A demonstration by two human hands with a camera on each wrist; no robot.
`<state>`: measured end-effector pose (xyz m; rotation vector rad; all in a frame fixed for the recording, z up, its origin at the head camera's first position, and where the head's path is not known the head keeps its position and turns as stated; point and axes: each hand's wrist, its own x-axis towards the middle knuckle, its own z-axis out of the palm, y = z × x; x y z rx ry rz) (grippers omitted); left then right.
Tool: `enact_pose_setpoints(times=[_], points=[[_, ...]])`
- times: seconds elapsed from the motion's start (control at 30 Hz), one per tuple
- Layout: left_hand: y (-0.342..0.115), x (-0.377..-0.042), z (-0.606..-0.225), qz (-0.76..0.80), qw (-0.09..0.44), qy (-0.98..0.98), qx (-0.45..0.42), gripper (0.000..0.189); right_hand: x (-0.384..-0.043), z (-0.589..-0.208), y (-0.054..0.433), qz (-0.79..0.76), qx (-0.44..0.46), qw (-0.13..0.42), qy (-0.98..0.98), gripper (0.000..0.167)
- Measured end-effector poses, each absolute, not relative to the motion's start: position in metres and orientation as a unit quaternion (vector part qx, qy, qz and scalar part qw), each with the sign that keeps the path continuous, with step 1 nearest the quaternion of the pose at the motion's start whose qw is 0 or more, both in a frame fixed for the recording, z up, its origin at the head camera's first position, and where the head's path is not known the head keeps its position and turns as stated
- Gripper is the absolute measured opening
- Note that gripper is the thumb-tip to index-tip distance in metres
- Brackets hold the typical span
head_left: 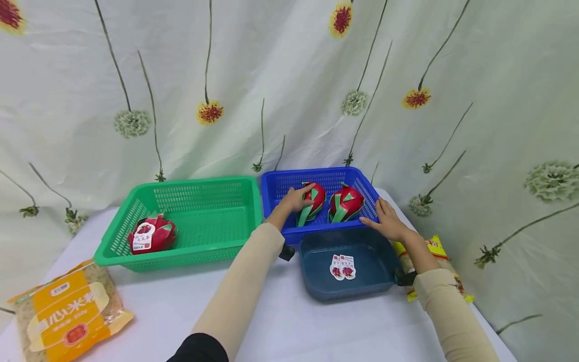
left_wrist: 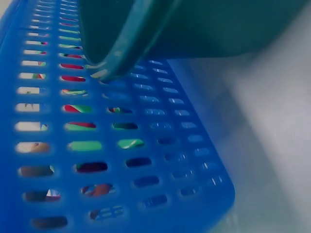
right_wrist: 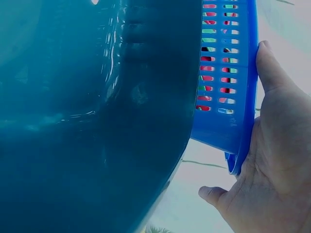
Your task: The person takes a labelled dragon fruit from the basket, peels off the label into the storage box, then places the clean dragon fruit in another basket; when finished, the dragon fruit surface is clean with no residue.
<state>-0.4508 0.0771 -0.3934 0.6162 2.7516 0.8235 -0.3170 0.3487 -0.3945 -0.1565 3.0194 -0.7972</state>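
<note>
In the head view, two red dragon fruits with green scales sit in a blue perforated basket [head_left: 282, 173]. My left hand [head_left: 294, 199] reaches in, its extended finger and thumb touching the left dragon fruit [head_left: 318, 197]. The right dragon fruit [head_left: 347, 203] lies beside it, untouched. My right hand [head_left: 390, 221] rests on the basket's front right corner, with fingers spread along the rim. The right wrist view shows this hand [right_wrist: 277, 160] outside the blue rim [right_wrist: 250, 97]. My left hand is hidden in the left wrist view, behind the basket wall [left_wrist: 146, 199].
A dark blue tray [head_left: 316, 289] with two dragon-fruit stickers [head_left: 342, 267] stands before the blue basket. At left, a green basket [head_left: 217, 193] holds a labelled dragon fruit [head_left: 164, 236]. An orange food bag [head_left: 68, 311] lies front left; a yellow bag [head_left: 436, 246] lies right.
</note>
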Motion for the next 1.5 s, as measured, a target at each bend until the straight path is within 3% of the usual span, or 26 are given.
enact_pose_setpoints(times=[0.17, 0.37, 0.67, 0.83, 1.0, 1.23, 1.5], points=[[0.056, -0.442, -0.391, 0.283, 0.096, 0.937, 0.181, 0.068, -0.317, -0.397, 0.340, -0.258, -0.060, 0.010, 0.964, 0.097], [0.022, -0.417, -0.367, 0.367, 0.008, 0.915, 0.170, 0.062, -0.315, -0.394, 0.340, -0.254, -0.059, 0.005, 0.965, 0.096], [-0.085, -0.310, -0.337, 0.518, -0.136, 0.837, 0.114, 0.052, -0.306, -0.393, 0.345, -0.263, -0.064, 0.021, 0.962, 0.098], [-0.157, -0.263, -0.347, 0.513, -0.266, 0.816, -0.015, 0.049, -0.304, -0.385, 0.346, -0.253, -0.075, 0.044, 0.963, 0.099], [-0.202, -0.234, -0.379, 0.529, -0.295, 0.773, -0.187, 0.054, -0.304, -0.369, 0.339, -0.239, -0.104, 0.063, 0.963, 0.099], [-0.215, -0.241, -0.413, 0.594, -0.299, 0.707, -0.241, 0.059, -0.271, -0.336, 0.320, -0.216, -0.140, 0.114, 0.960, 0.099], [-0.224, -0.262, -0.431, 0.696, -0.351, 0.594, -0.197, 0.042, -0.256, -0.324, 0.223, -0.192, -0.288, 0.163, 0.924, 0.085]])
